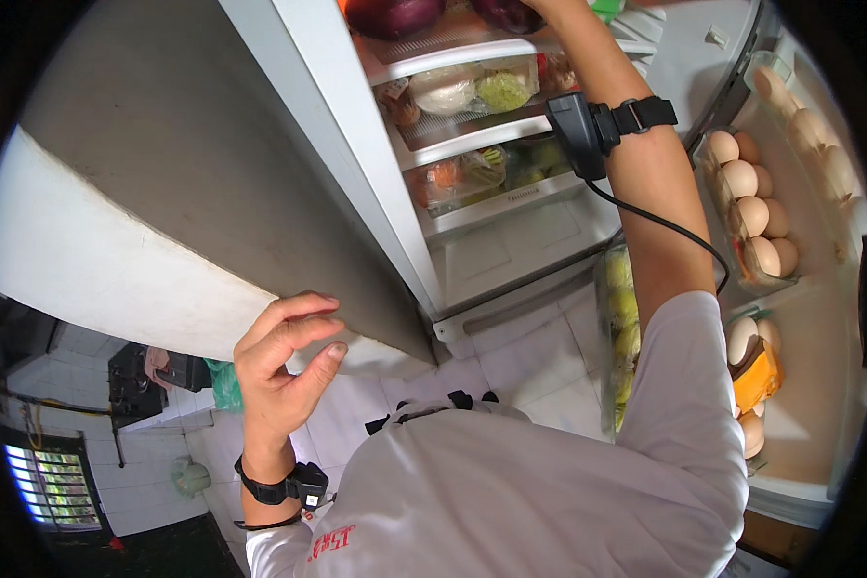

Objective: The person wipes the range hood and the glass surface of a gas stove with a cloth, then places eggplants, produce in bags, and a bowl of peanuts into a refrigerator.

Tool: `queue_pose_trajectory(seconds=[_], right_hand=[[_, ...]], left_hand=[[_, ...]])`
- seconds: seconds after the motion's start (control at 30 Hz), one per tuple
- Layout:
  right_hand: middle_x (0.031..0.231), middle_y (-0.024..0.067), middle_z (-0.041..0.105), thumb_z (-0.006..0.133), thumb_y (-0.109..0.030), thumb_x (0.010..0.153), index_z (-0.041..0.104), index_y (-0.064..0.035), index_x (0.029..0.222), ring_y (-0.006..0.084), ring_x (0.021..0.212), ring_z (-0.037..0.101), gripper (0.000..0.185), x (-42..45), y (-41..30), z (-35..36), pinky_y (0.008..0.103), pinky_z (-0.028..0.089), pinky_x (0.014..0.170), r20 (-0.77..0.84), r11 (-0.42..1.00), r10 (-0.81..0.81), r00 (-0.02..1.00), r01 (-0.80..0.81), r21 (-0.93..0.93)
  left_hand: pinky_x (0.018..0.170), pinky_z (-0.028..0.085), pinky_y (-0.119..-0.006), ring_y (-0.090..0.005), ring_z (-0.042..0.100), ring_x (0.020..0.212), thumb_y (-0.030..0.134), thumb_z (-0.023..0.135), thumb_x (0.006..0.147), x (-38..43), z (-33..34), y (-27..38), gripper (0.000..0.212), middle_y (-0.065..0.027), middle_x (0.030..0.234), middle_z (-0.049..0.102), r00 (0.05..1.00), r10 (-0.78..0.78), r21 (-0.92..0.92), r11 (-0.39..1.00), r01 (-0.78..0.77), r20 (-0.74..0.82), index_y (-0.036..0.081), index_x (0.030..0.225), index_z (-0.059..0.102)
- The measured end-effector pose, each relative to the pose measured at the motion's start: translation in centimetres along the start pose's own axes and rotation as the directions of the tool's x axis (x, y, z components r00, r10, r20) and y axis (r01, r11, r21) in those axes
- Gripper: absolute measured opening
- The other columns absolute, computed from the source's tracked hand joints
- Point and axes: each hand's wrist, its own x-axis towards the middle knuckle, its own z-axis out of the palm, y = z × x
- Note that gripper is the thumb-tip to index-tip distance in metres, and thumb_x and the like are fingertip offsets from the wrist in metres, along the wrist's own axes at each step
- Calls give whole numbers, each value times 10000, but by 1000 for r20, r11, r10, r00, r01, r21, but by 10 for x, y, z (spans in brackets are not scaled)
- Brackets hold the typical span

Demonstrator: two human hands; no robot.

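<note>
My left hand [289, 361] is raised in front of a wall's edge, its fingers apart and slightly curled, with nothing in it. My right arm reaches up into an open refrigerator; the hand is almost wholly cut off by the top edge of the view, beside a purple vegetable, perhaps an eggplant or onion [506, 13]. Another purple one [396, 16] lies on the same shelf. Lower down, a shelf holds a bagged white vegetable [444, 92] and a bagged green one [504, 90]. Below that is a clear bag with something orange [444, 175].
The open refrigerator door at right carries an egg tray [755, 202], more eggs with an orange packet [757, 377], and a clear bin of green produce [623, 311]. A grey-and-white wall [188, 144] stands at left. Behind, a black stove [137, 383] and a green bag [224, 384] are visible.
</note>
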Motion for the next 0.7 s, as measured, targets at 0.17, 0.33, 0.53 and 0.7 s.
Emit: queue_pose_trajectory(seconds=[0.17,0.33,0.53,0.7], right_hand=[[1119,271,674,614,-623,843,682,-37,1182,382,1081,644,681,-10,1,-4,407,502,906,-99,994,-26,995,37,106],[1094,297,654,692,-535,802,683,42,1115,438,1108,570,657,-42,-15,-15,518,377,1029,-22,976,-80,997,74,-204],[1449,364,336,691,-420,859,414,75,1409,495,1357,314,790,-86,5,21,530,293,1118,-305,994,-107,946,106,-21],[1491,356,299,780,-405,776,405,-8,1437,511,1352,356,857,-143,-1,39,573,342,1084,-422,988,-125,898,151,29]], left_hand=[[896,512,-368,-276,664,1019,28,740,781,-2,3,-3,180,-176,1097,683,999,30,5,1000,-30,14,-24,947,693],[901,511,-379,-288,664,1026,28,740,780,3,9,-1,183,-176,1092,683,998,37,-7,999,-37,45,-25,948,690],[909,503,-383,-291,654,1028,17,729,773,2,13,6,187,-179,1091,683,998,8,50,999,-11,66,-27,951,691],[889,513,-369,-282,660,1003,-3,737,734,8,39,0,209,-166,1072,690,993,-32,6,999,32,111,-25,939,707]])
